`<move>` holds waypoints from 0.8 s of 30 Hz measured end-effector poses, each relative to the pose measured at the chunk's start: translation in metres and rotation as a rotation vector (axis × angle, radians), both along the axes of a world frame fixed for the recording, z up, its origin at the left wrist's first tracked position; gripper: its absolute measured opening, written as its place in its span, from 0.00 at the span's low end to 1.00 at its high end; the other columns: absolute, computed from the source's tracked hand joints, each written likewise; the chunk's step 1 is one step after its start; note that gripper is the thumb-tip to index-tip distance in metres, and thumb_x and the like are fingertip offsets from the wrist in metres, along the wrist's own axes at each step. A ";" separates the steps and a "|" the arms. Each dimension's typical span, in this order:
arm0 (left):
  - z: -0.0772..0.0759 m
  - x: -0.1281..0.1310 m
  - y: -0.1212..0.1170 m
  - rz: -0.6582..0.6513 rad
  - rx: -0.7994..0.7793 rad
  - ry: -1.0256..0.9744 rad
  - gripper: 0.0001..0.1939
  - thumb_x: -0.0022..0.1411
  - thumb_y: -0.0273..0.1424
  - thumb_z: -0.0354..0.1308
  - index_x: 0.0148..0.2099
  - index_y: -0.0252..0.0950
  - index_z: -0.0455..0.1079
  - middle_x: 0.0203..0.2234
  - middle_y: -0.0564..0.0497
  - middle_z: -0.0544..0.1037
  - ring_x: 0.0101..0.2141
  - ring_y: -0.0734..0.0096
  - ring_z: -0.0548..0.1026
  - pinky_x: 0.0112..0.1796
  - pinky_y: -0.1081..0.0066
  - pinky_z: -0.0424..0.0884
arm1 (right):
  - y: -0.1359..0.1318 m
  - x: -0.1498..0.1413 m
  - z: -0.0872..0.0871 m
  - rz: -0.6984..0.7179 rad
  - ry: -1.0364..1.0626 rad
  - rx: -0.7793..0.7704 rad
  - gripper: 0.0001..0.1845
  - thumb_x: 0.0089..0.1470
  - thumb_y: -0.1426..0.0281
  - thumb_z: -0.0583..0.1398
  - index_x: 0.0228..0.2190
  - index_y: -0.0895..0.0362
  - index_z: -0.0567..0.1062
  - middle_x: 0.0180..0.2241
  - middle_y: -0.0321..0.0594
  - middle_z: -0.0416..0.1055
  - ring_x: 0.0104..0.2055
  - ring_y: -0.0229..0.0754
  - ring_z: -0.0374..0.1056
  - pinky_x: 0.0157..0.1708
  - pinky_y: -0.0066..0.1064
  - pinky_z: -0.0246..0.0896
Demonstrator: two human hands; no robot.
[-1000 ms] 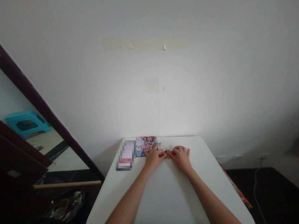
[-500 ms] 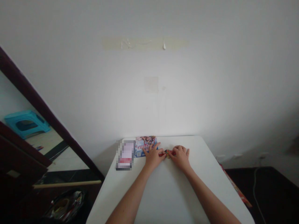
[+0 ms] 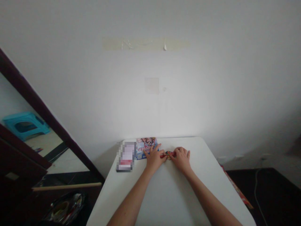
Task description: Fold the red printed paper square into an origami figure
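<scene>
Between my two hands is a small, narrow strip (image 3: 168,154), patterned in red, green and yellow; it looks like folded paper, though my fingers cover much of it. My left hand (image 3: 155,156) presses its left end with thumb and forefinger, the other fingers spread over the corner of a colourful printed leaflet (image 3: 143,147). Pinching the strip's right end is my right hand (image 3: 182,159), its outer fingers bent against the table. Left of the leaflet lies a blurred-out, phone-like flat object (image 3: 127,157).
The white table (image 3: 164,194) stands against a pale wall (image 3: 150,113) with tape marks. On the left leans a dark-framed mirror (image 3: 50,110) reflecting a blue stool (image 3: 25,124). A bin-like bag (image 3: 66,207) sits on the floor, and a cable (image 3: 256,188) hangs at right.
Slightly more of the strip's coloured middle shows between my fingers. Both hands stay in nearly the same place.
</scene>
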State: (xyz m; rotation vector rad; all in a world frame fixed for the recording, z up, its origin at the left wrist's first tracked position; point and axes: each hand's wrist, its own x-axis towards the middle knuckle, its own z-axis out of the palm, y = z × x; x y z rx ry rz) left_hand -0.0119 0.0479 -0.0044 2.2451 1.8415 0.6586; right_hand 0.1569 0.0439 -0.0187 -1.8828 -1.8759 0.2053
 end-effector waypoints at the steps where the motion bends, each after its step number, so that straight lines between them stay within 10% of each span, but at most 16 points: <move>1: 0.000 0.000 0.000 0.000 0.004 0.002 0.06 0.56 0.42 0.64 0.37 0.49 0.77 0.63 0.59 0.64 0.63 0.42 0.54 0.57 0.24 0.35 | 0.000 0.000 0.000 -0.002 0.002 0.002 0.13 0.57 0.56 0.58 0.36 0.53 0.75 0.46 0.44 0.67 0.56 0.54 0.58 0.62 0.65 0.37; 24: 0.007 0.006 -0.001 0.033 -0.046 0.021 0.08 0.56 0.43 0.65 0.36 0.47 0.76 0.63 0.58 0.65 0.63 0.42 0.55 0.56 0.23 0.37 | 0.002 0.000 0.005 -0.021 0.139 -0.062 0.09 0.50 0.61 0.65 0.37 0.44 0.79 0.49 0.38 0.67 0.59 0.52 0.56 0.63 0.61 0.30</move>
